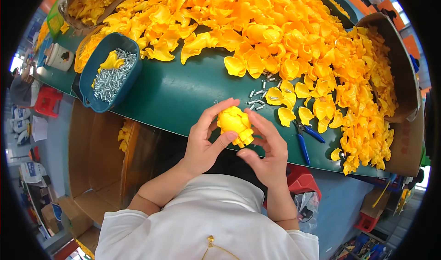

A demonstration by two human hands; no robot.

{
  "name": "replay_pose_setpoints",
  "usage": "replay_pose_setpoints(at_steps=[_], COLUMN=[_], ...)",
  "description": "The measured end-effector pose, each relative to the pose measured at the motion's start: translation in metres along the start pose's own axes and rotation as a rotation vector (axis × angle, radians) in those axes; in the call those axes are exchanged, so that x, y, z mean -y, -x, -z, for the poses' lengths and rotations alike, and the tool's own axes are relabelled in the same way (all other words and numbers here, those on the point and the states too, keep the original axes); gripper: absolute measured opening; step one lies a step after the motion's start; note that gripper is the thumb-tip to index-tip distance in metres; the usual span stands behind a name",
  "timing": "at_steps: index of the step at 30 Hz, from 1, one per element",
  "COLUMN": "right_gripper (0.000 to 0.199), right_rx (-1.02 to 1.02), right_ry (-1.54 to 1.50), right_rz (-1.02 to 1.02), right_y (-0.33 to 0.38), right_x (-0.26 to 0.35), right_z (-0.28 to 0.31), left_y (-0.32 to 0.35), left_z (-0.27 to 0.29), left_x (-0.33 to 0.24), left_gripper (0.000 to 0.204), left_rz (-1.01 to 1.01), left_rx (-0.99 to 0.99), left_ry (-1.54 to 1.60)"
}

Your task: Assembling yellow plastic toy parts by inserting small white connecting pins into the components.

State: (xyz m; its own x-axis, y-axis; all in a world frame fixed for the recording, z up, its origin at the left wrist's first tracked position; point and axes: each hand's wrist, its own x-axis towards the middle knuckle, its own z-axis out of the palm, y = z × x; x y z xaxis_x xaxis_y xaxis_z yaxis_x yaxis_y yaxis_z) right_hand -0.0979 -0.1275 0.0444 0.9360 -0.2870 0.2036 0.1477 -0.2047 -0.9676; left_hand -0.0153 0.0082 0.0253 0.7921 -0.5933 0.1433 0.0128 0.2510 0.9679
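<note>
Between my two hands, just off the near edge of the green table, is a round yellow plastic figure (232,122) with small leg-like stubs at its lower end. My left hand (209,134) grips it from the left, thumb across its lower front. The fingers of my right hand (268,145) curve along its right side, with the thumb held apart below; whether they press on it is hard to tell. Small metal cylinders (259,94) and loose curved yellow shells (286,116) lie just beyond. Blue-handled pliers (303,143) rest to the right of my right hand.
A large heap of yellow plastic pieces (275,26) covers the far and right parts of the green table (174,95). A blue basin (85,83) of metal cylinders stands at left. Cardboard boxes (94,154) sit below left and at right. Under the table is a red stool (303,182).
</note>
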Motion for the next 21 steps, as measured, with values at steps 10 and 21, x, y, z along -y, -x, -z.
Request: replay_pose_setpoints(at_steps=[10, 21], right_gripper=[0.050, 0.046], right_rx=[0.113, 0.148], right_ry=[-0.120, -0.019], right_rz=[-0.061, -0.036], right_y=[0.001, -0.002], right_x=[-0.004, 0.001], right_z=[0.007, 0.004], left_y=[0.005, 0.009], left_z=[0.001, -0.008], left_x=[-0.002, 0.015], left_gripper=[0.047, 0.063], left_rz=[-0.093, -0.128], left_rx=[0.012, -0.118], left_ry=[-0.079, 0.075])
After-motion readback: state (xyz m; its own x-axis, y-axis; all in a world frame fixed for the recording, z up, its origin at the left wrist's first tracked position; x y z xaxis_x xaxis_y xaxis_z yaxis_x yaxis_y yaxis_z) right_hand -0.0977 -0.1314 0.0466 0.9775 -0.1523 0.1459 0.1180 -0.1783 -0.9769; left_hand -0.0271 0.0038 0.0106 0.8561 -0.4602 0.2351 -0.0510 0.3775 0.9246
